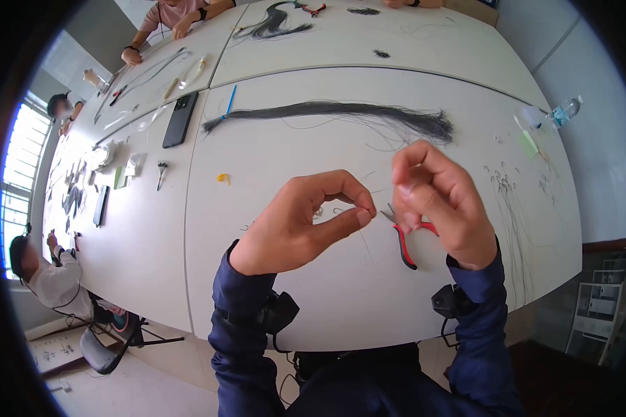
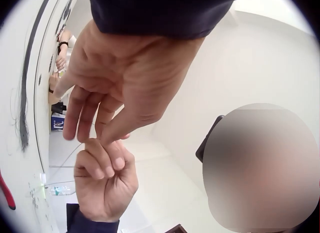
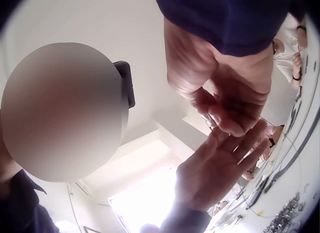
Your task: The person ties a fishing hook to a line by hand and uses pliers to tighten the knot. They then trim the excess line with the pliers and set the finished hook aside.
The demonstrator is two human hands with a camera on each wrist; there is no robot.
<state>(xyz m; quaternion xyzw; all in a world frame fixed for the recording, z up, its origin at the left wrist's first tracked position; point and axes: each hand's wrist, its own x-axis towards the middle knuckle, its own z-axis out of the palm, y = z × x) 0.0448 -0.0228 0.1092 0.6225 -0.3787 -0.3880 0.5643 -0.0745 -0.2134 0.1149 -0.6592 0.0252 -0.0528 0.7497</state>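
Note:
In the head view my left hand (image 1: pixel 295 226) is raised over the table, thumb and index fingertip pinched together on a thin line, too fine to follow clearly. My right hand (image 1: pixel 445 201) is held close beside it with its fingers curled, and a thin line runs out from it in the right wrist view. Whatever else sits between the fingertips is hidden. Pliers (image 1: pixel 405 247) with red and black handles lie under the right hand. Small hooks on long thin lines (image 1: pixel 515 222) are spread to the right. Beyond the hands lies a bundle of dark line (image 1: pixel 334 111).
A blue tie (image 1: pixel 230 101) binds the bundle's left end. A yellow piece (image 1: pixel 223 178) and a black phone (image 1: pixel 180 119) lie to the left. At the far right is a water bottle (image 1: pixel 565 111). Other people sit around the joined tables.

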